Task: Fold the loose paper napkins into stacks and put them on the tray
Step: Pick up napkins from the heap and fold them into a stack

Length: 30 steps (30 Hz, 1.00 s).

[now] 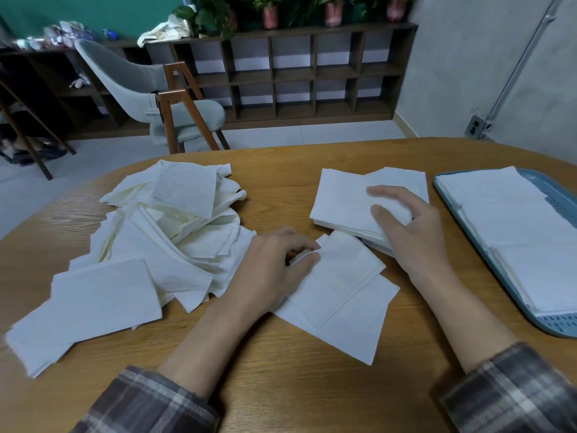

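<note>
A half-folded white napkin [340, 295] lies on the wooden table [281, 370] at the near centre, a crease running across it. The left hand [271, 267] sits on its far left corner with fingers curled, pinching a small fold of the paper between thumb and fingertips. Just beyond the napkin, touching its far edge, is a stack of folded napkins [340, 198]. The right hand [412, 229] lies on the stack's right part with fingers bent and spread, but whether it clasps the sheets or only rests on them I cannot tell. To the left spreads the loose pile of napkins [175, 232] – crumpled and overlapping, with a few flatter sheets trailing toward the near left edge. At the right edge of the table stands a blue tray [559, 325], holding flat layers of folded napkins [515, 220] that cover most of it. Both forearms come out of plaid sleeves [150, 404]. Beyond the table stand a pale green chair [150, 95] with wooden legs and a dark cubby shelf [296, 73] – potted plants [271, 10] line its top.
</note>
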Motion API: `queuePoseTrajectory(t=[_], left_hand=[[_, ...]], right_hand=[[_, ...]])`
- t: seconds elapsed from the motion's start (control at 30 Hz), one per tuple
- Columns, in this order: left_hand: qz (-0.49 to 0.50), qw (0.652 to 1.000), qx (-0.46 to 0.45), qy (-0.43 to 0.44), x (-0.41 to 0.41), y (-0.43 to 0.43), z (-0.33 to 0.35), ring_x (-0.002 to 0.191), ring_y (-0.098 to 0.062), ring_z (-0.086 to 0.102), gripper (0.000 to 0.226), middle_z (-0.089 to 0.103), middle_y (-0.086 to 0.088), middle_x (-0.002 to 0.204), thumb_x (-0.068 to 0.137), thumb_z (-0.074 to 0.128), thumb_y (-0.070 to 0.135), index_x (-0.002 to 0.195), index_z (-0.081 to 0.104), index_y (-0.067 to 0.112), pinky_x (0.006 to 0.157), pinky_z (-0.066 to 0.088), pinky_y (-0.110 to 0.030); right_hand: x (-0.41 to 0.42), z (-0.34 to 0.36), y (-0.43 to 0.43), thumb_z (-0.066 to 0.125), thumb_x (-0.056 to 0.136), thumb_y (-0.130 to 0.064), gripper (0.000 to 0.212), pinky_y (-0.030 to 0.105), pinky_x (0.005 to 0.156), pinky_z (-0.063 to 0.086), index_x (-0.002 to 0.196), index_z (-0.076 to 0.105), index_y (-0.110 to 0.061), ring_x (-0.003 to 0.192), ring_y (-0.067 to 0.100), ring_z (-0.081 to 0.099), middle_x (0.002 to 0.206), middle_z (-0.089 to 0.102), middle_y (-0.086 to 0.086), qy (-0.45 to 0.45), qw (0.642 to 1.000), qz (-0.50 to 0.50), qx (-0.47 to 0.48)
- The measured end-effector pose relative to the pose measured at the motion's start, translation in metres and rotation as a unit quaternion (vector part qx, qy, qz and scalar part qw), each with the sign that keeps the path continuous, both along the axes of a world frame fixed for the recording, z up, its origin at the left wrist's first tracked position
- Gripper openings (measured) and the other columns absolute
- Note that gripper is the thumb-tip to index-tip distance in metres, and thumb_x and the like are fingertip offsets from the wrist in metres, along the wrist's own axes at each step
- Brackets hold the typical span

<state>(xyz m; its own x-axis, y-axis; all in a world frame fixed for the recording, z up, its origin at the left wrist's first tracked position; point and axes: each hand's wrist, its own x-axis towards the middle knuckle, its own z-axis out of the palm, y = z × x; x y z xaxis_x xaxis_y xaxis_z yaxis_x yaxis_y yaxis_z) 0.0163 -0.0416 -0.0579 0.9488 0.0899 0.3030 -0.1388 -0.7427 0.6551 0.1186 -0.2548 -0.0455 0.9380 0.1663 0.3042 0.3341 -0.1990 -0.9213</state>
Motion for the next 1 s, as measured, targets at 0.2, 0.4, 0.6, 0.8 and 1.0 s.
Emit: queuePoseTrajectory(t=[0.2,0.4,0.6,0.8,1.0], left_hand=[[-0.009,0.999,-0.032,-0.008,-0.002,0.000,0.004,0.087,-0.006,0.067,0.012,0.076,0.012,0.092,0.092,0.080,0.018,0.102,0.085,0.023,0.077,0.050,-0.019],[-0.019,0.999,-0.049,0.003,-0.003,0.000,0.006,0.081,-0.004,0.069,0.003,0.076,0.014,0.079,0.088,0.084,0.019,0.088,0.082,0.021,0.073,0.050,-0.016],[-0.081,0.996,-0.030,0.009,-0.004,0.000,0.010,0.086,-0.006,0.069,0.002,0.075,0.015,0.087,0.094,0.079,0.021,0.092,0.079,0.019,0.074,0.047,-0.015],[-0.082,0.963,-0.254,0.019,-0.004,0.002,0.016,0.087,-0.018,0.072,0.003,0.075,-0.010,0.089,0.098,0.074,0.014,0.098,0.072,0.012,0.078,0.054,-0.031],[-0.022,0.953,-0.298,-0.045,-0.002,0.004,0.023,0.096,-0.009,0.072,0.004,0.079,0.003,0.098,0.097,0.074,0.009,0.100,0.076,0.011,0.085,0.053,-0.021]], right_hand=[[-0.002,0.002,0.000,0.064,0.102,-0.012,0.029,0.002,0.090,0.037,0.116,0.076,-0.034,0.130,0.002,0.055,0.128,0.070,-0.018,0.014,1.000,0.001,0.001],[-0.003,0.005,0.001,0.064,0.101,-0.010,0.029,-0.005,0.084,0.036,0.115,0.077,-0.032,0.129,0.003,0.055,0.129,0.069,-0.014,0.019,1.000,-0.006,0.006],[-0.003,0.007,0.001,0.064,0.101,-0.009,0.029,-0.004,0.085,0.037,0.114,0.077,-0.030,0.127,0.001,0.056,0.128,0.070,-0.013,0.019,1.000,-0.012,0.017],[-0.004,0.007,0.000,0.065,0.102,-0.018,0.021,0.031,0.110,0.045,0.112,0.079,-0.031,0.124,0.000,0.061,0.119,0.073,-0.022,0.043,0.997,0.029,0.049],[-0.008,0.015,0.001,0.064,0.095,-0.055,0.036,0.051,0.114,0.044,0.107,0.082,-0.026,0.118,0.021,0.070,0.118,0.078,-0.002,0.172,0.970,0.150,0.088]])
